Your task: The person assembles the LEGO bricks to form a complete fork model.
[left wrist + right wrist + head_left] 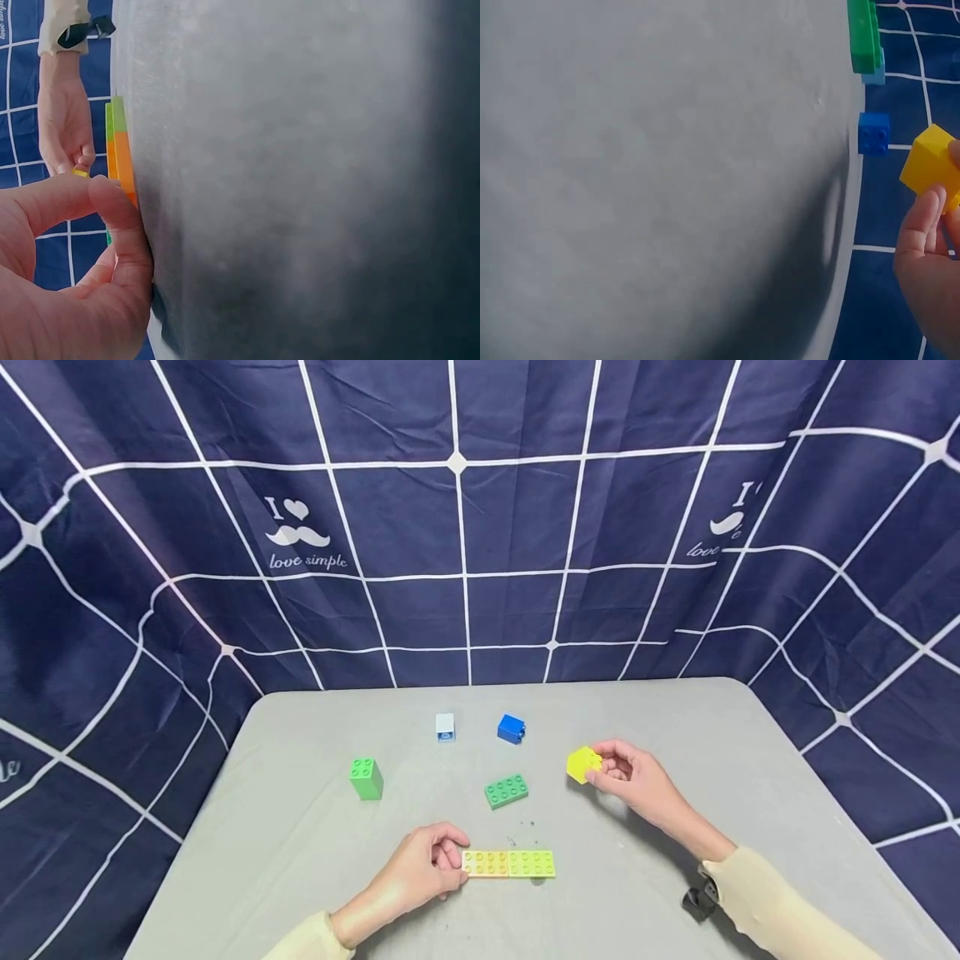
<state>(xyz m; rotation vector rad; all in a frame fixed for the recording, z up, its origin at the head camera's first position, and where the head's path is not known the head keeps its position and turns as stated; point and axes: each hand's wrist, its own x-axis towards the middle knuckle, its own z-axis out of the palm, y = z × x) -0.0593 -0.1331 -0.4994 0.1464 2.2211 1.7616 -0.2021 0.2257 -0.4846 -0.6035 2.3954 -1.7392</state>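
My right hand holds a yellow toy brick between thumb and fingers, above the table's right side. The right wrist view shows this yellow brick tilted, its far part hidden by the fingers. Down at the front, my left hand pinches the left end of an orange brick. A lime-green brick lies end to end with it, studs up, forming one row. In the left wrist view, the thumb and forefinger meet at the near end of the orange brick.
On the grey table, a green studded brick lies behind the row. Farther back are a blue brick and a pale blue brick, both on their sides. A tall green brick stands at left. Dark blue cloth surrounds the table.
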